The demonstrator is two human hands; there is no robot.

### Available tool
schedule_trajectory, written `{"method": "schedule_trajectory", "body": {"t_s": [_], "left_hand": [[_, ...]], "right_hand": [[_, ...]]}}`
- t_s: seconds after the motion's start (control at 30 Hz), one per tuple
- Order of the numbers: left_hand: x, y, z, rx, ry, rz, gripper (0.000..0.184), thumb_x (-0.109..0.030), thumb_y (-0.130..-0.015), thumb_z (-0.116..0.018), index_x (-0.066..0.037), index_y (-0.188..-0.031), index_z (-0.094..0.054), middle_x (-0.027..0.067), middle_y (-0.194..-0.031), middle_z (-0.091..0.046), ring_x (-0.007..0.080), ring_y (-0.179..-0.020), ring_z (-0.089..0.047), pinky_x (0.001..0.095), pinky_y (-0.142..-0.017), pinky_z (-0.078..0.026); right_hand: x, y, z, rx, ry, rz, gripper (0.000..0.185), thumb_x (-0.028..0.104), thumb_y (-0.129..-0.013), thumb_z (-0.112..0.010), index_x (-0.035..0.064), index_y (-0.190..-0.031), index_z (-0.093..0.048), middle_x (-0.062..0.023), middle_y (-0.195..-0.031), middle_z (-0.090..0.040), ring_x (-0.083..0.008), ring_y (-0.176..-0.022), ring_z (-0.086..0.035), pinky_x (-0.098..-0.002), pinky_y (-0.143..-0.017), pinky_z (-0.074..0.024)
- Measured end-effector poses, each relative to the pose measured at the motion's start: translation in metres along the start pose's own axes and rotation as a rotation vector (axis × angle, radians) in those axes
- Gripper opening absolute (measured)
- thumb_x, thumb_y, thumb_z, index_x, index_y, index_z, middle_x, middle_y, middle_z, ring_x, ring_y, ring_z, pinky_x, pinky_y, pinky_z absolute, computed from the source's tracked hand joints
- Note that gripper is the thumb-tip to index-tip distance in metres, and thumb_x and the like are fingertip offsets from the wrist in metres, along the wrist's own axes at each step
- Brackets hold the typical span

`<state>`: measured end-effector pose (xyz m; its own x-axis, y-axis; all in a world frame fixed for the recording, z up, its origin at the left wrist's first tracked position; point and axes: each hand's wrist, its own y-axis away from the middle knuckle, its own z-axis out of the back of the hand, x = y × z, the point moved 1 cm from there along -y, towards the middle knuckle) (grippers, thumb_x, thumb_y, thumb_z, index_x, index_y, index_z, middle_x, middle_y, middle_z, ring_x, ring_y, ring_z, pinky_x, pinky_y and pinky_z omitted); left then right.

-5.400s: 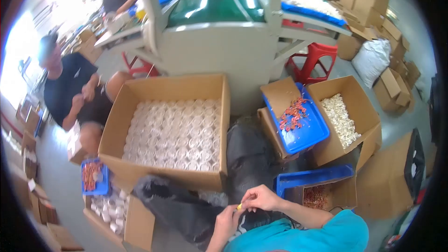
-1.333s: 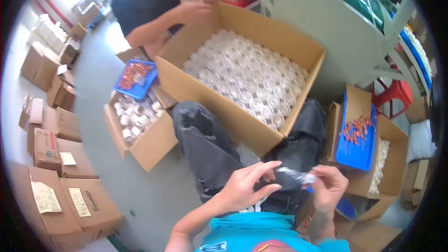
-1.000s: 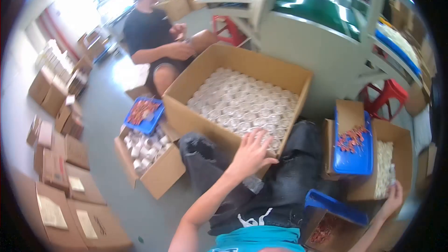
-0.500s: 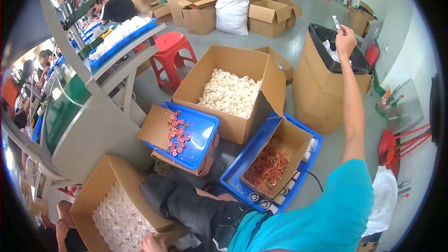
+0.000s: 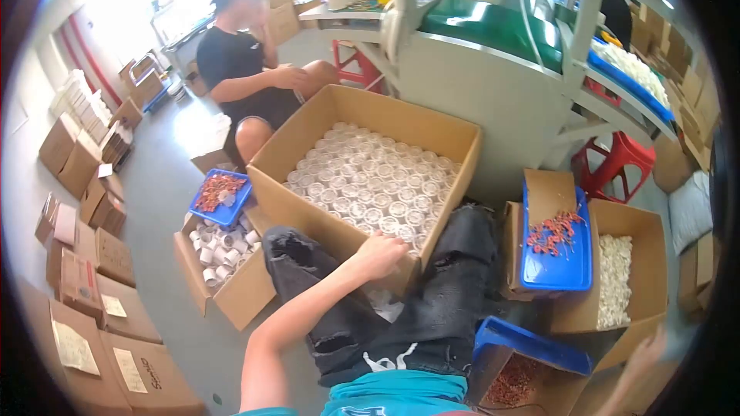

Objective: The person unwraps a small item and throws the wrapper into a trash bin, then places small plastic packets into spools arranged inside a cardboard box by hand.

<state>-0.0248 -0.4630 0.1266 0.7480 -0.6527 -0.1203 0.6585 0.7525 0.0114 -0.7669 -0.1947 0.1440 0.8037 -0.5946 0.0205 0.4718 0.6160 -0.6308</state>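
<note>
My left hand [image 5: 379,256] is at the near rim of a large cardboard box [image 5: 362,108], its fingers curled down by the cups at the front corner. Whatever those fingers grip is hidden. Rows of clear round plastic cups [image 5: 370,185] fill the box, which stands in front of my knees. Far to the right, my right hand [image 5: 649,348] is smeared by motion beside a cardboard flap, below the box of white pieces [image 5: 614,281]. Its fingers do not show clearly.
Left of the cups stands a box of white cylindrical parts [image 5: 223,248] with a small blue tray [image 5: 240,212] on it. A blue tray of red wired parts [image 5: 556,273] is at right. Another person [image 5: 235,62] sits behind. A workbench [image 5: 493,69] borders the far side.
The view has swung left. My right hand, earlier raised at the black-lined bin with a crumpled piece of clear plastic, is now lower and blurred. My left hand stays by the cup box.
</note>
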Motion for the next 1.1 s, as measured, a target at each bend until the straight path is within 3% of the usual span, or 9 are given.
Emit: {"method": "schedule_trajectory", "body": {"t_s": [0.07,0.13,0.37,0.47,0.53,0.6,0.77,1.0,1.1], "left_hand": [[0.010,-0.003,0.025,0.169,0.286,0.000,0.040,-0.029,-0.074,-0.073,-0.002,-0.102,-0.062,0.0133,-0.095,-0.067,0.0302,-0.094,-0.063,0.0395,-0.083,-0.047],[0.031,-0.012,0.040,0.336,0.593,0.039,0.050,-0.034,-0.082,-0.069,0.001,-0.115,-0.058,0.0166,-0.104,-0.067,0.0306,-0.097,-0.063,0.0382,-0.084,-0.050],[0.141,-0.044,0.041,0.197,0.390,0.208,0.049,-0.039,-0.084,-0.065,0.000,-0.113,-0.060,0.0181,-0.091,-0.069,0.0298,-0.086,-0.067,0.0362,-0.079,-0.052],[0.163,-0.065,0.024,0.242,0.325,0.184,0.049,-0.039,-0.083,-0.066,-0.002,-0.114,-0.060,0.0192,-0.095,-0.068,0.0312,-0.090,-0.065,0.0377,-0.080,-0.051],[0.170,-0.084,0.007,0.282,0.232,0.153,0.048,-0.038,-0.082,-0.067,-0.003,-0.114,-0.060,0.0201,-0.099,-0.067,0.0317,-0.096,-0.064,0.0389,-0.083,-0.050],[0.169,-0.108,-0.011,0.328,0.099,0.117,0.047,-0.038,-0.081,-0.067,-0.005,-0.114,-0.060,0.0209,-0.103,-0.065,0.0322,-0.102,-0.061,0.0401,-0.086,-0.049],[0.134,-0.171,-0.041,0.348,-0.073,-0.018,0.031,-0.026,-0.081,-0.064,-0.006,-0.104,-0.062,0.0133,-0.112,-0.062,0.0290,-0.103,-0.061,0.0462,-0.090,-0.047],[0.104,-0.217,-0.100,0.253,0.038,-0.205,0.039,-0.030,-0.075,-0.070,-0.006,-0.105,-0.060,0.0172,-0.107,-0.057,0.0335,-0.098,-0.060,0.0445,-0.086,-0.047],[0.102,-0.215,-0.116,0.237,0.045,-0.153,0.040,-0.029,-0.075,-0.070,-0.009,-0.108,-0.061,0.0177,-0.107,-0.056,0.0339,-0.097,-0.059,0.0443,-0.081,-0.048]], "right_hand": [[0.152,0.022,0.027,0.037,-0.218,0.108,0.031,0.000,-0.086,-0.050,-0.0032,-0.116,-0.058,-0.0208,-0.127,-0.052,-0.0330,-0.120,-0.048,-0.0403,-0.102,-0.0359],[0.236,0.050,0.029,0.145,-0.346,0.225,0.032,-0.002,-0.083,-0.052,-0.0028,-0.115,-0.059,-0.0202,-0.128,-0.051,-0.0354,-0.119,-0.048,-0.0417,-0.103,-0.0347],[0.428,0.095,0.099,0.555,-0.846,0.320,0.037,0.001,-0.080,-0.060,-0.0007,-0.117,-0.059,-0.0185,-0.129,-0.051,-0.0340,-0.119,-0.049,-0.0392,-0.102,-0.0370],[0.464,0.120,0.099,0.599,-0.916,0.293,0.052,0.006,-0.080,-0.063,0.0013,-0.130,-0.049,-0.0197,-0.139,-0.041,-0.0350,-0.129,-0.040,-0.0400,-0.107,-0.0306],[0.480,0.141,0.086,0.720,-0.889,0.272,0.070,0.018,-0.081,-0.068,0.0012,-0.140,-0.033,-0.0309,-0.145,-0.021,-0.0456,-0.134,-0.024,-0.0468,-0.110,-0.0210],[0.491,0.162,0.070,0.650,-0.853,0.260,0.075,0.018,-0.081,-0.067,0.0004,-0.142,-0.026,-0.0339,-0.145,-0.015,-0.0494,-0.133,-0.020,-0.0504,-0.110,-0.0186],[0.501,0.172,0.041,0.539,-0.976,0.212,0.074,0.012,-0.072,-0.069,0.0002,-0.135,-0.034,-0.0329,-0.140,-0.022,-0.0478,-0.128,-0.028,-0.0515,-0.107,-0.0225],[0.504,0.173,0.028,0.502,-1.063,0.273,0.072,0.012,-0.062,-0.069,0.0002,-0.128,-0.043,-0.0313,-0.138,-0.027,-0.0470,-0.124,-0.032,-0.0520,-0.104,-0.0251],[0.500,0.176,0.024,0.499,-1.075,0.251,0.073,0.013,-0.060,-0.067,0.0003,-0.128,-0.043,-0.0311,-0.138,-0.027,-0.0465,-0.125,-0.032,-0.0512,-0.104,-0.0254]]}}
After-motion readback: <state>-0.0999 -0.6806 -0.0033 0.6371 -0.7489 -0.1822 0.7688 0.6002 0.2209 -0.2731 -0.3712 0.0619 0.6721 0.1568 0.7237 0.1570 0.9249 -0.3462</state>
